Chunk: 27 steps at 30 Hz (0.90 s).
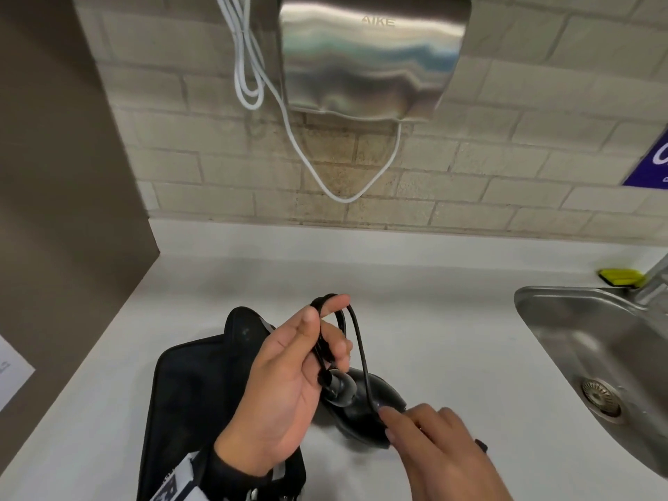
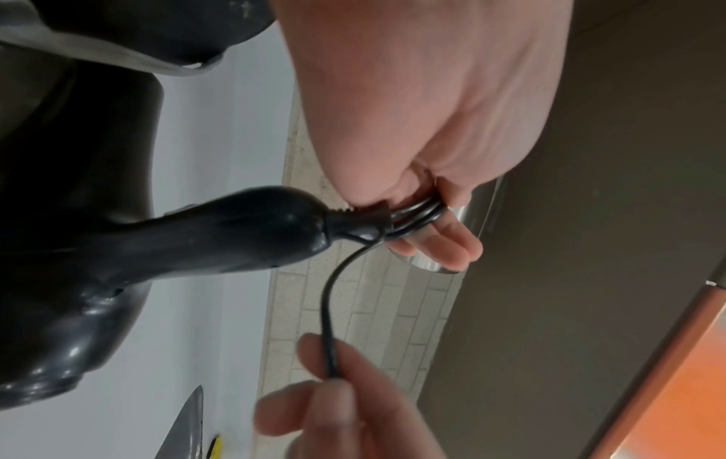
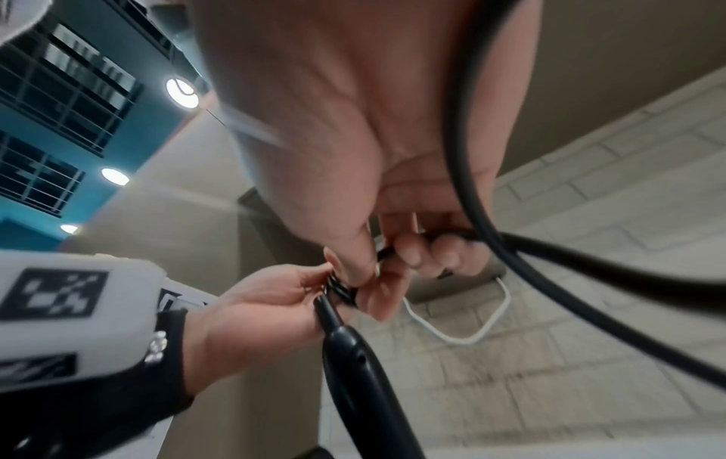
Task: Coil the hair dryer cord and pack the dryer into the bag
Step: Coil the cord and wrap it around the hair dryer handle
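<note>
The black hair dryer (image 1: 365, 403) lies on the white counter (image 1: 433, 301), partly on the flat black bag (image 1: 188, 392). My left hand (image 1: 303, 341) is raised above the dryer's handle end. Its fingers hold several loops of the black cord (image 1: 356, 338), wound over the forefinger. The left wrist view shows the dryer handle (image 2: 235, 223) and the coiled cord (image 2: 416, 214) gripped in my left hand (image 2: 412, 139). My right hand (image 1: 426, 435) pinches the loose cord just over the dryer body. In the right wrist view my right hand (image 3: 392, 254) holds the cord (image 3: 522, 248) beside the left hand (image 3: 267, 307).
A steel sink (image 1: 527, 305) with a drain is set into the counter at the right, with a faucet (image 1: 654, 280) and a yellow-green sponge (image 1: 621, 277) behind it. A steel wall hand dryer (image 1: 372, 56) with a dangling white cable (image 1: 314, 175) hangs above. A brown partition (image 1: 54, 175) bounds the left.
</note>
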Available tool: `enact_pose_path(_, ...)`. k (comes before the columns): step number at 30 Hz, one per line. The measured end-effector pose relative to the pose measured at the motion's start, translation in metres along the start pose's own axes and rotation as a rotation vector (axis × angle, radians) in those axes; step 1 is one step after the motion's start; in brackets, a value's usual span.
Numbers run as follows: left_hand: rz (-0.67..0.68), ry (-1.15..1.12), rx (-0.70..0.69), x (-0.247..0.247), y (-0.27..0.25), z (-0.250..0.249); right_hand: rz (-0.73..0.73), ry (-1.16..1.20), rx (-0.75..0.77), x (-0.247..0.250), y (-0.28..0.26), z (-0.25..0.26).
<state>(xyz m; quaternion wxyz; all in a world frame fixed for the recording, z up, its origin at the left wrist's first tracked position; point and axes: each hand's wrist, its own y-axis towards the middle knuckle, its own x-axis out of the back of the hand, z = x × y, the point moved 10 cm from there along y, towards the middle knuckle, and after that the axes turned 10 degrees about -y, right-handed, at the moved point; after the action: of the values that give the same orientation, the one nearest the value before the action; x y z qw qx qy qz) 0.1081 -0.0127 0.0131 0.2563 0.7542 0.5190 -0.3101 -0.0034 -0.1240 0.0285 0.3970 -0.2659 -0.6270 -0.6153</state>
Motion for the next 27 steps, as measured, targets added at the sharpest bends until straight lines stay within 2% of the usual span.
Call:
enact_pose_path(4,0.053,0.060,-0.006,-0.005,-0.004,0.002,0.101,-0.036,0.065,0.009,0.011,0.008)
enact_pose_path(8,0.114,0.204,-0.036,-0.011,-0.009,0.001,0.123,-0.017,0.190,0.022,0.023,0.020)
enact_pose_path(10,0.144,0.266,-0.039,-0.013,-0.010,0.003,0.128,0.050,0.257,0.027,0.027,0.023)
enact_pose_path(13,0.188,0.326,0.012,-0.013,-0.011,0.010,0.151,0.223,0.259,0.033,0.034,0.017)
enact_pose_path(15,0.232,0.364,0.028,-0.017,-0.013,0.011,0.152,0.251,0.263,0.040,0.040,0.015)
enact_pose_path(21,0.387,0.418,0.050,-0.034,-0.023,0.014,0.007,0.537,0.136,0.061,0.061,0.004)
enact_pose_path(24,0.457,0.418,0.042,-0.041,-0.026,0.014,-0.082,0.586,0.039,0.061,0.064,-0.007)
enact_pose_path(27,0.505,0.425,0.036,-0.046,-0.030,0.010,-0.105,0.634,-0.086,0.053,0.064,-0.021)
